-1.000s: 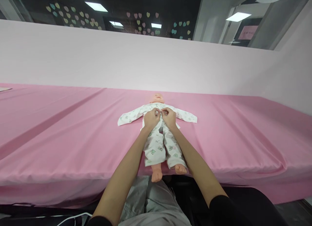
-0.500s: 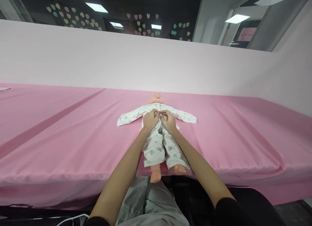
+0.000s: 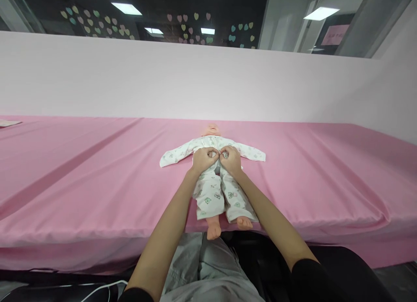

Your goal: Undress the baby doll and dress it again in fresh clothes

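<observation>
A baby doll [image 3: 213,231] lies on its back, its head away from me and its feet at the table's near edge. It wears a white, small-patterned baby romper [image 3: 210,197] with the sleeves spread to both sides and the legs apart. Over the doll's belly, my left hand [image 3: 204,158] pinches the front of the romper between thumb and forefinger. Right beside it, my right hand [image 3: 230,160] pinches the cloth too, the fingertips of both hands almost meeting. The bit of front edge or fastener between them is too small to make out.
A pink cloth [image 3: 97,184] with folds covers the wide table. Behind it stands a white wall [image 3: 195,84] below a dark window with heart stickers. A flat pale item [image 3: 9,123] lies at the far left. A white cable [image 3: 107,286] hangs at lower left.
Both hands stay at the romper's front; their pinching fingers have shifted slightly, with the thumbs and forefingers now forming rounder loops. The view has moved a little.
</observation>
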`<state>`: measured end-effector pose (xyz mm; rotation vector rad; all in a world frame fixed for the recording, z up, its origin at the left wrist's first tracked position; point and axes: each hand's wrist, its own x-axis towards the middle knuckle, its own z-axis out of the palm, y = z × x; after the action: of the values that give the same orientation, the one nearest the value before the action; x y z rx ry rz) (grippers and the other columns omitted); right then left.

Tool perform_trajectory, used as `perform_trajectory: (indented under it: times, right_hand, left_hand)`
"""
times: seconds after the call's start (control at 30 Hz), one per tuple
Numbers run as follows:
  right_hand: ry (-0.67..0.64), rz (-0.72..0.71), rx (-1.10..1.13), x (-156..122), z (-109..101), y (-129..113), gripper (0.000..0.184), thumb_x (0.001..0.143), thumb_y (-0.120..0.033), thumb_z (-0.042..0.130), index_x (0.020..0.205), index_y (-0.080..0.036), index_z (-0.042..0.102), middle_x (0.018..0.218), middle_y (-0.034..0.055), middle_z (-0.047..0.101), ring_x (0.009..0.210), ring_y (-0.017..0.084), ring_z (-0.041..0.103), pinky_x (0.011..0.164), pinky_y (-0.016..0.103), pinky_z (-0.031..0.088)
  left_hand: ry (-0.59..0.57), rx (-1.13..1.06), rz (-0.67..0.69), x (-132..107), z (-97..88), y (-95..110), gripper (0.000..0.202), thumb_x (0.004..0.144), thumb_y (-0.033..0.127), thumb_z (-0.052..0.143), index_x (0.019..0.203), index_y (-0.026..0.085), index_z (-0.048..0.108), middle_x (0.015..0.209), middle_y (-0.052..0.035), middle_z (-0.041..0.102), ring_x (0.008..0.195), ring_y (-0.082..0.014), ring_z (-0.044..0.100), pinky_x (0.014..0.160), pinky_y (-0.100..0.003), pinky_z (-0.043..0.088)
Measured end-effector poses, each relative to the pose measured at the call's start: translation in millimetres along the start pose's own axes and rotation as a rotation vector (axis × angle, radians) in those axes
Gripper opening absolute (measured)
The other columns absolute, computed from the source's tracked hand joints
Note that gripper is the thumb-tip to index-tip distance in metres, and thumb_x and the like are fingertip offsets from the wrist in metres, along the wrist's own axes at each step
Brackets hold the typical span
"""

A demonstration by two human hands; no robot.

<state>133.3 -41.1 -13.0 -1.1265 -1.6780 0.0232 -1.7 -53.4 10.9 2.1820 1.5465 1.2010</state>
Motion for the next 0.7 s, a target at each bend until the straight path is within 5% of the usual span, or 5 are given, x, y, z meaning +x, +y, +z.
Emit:
perform_trajectory:
  times: [0.47, 0.7]
  right_hand:
    - [-0.046, -0.019, 0.004, -1.4, 2.7, 0.4, 0.008, 0.068, -0.015, 0.057, 0.065, -0.021, 0.052, 0.082, 0.0051, 0.06, 0.088, 0.024, 0.052, 0.084, 0.039, 0.039]
    - [-0.019, 0.07, 0.199, -0.4, 1.9, 2.8, 0.008, 0.069, -0.016, 0.059, 0.065, -0.02, 0.053, 0.079, 0.0015, 0.059, 0.083, 0.02, 0.053, 0.083, 0.036, 0.039]
  left_hand:
    - [0.01, 0.04, -0.02, 2.3, 2.4, -5.0, 0.023, 0.077, 0.032, 0.047, 0.079, 0.02, 0.066, 0.051, 0.0029, 0.049, 0.054, -0.0138, 0.048, 0.054, -0.025, 0.027]
    - [0.019, 0.023, -0.036, 2.6, 2.0, -5.2, 0.024, 0.076, 0.033, 0.047, 0.079, 0.019, 0.066, 0.051, 0.0027, 0.049, 0.054, -0.0138, 0.048, 0.053, -0.025, 0.026]
